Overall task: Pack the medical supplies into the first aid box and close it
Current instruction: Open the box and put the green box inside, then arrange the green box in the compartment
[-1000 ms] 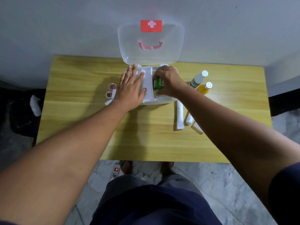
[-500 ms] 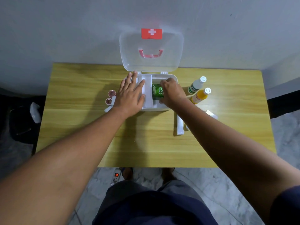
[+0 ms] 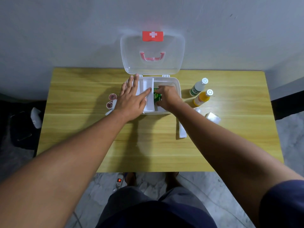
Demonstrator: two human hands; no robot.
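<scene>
- A second ago my right hand (image 3: 167,97) held the green box (image 3: 157,97) upright above the first aid box (image 3: 176,84); now that green box lies low inside the right-hand compartment, its printed face up, so it has gone from carried to seated.
- My right grip is curled over it, fingertips on its near and far edges; I judge the hold is loosening, though I cannot tell whether the fingers have let go.
- My left hand (image 3: 131,99) has stayed where it was, flat and spread, palm down on the white tray (image 3: 148,104) in the left half, holding nothing and only steadying the case.
- The clear lid (image 3: 152,66) stands open against the wall behind, red cross label and red handle showing through, as before.
- My view has shifted, so more of the table (image 3: 82,129) shows to the right: the white bottle (image 3: 198,88) and the orange bottle (image 3: 201,98) lie just beside the case, the white strip (image 3: 181,130) lies near my right forearm, and a wrapped white packet (image 3: 213,117) sits further right.
- Two small round pots (image 3: 111,101) wait on the left, near my left wrist.
- So one item is packed and the rest are still outside; closing the lid is some way off.
- Next I would likely free my right hand and reach for the bottles, which may roll if nudged.
</scene>
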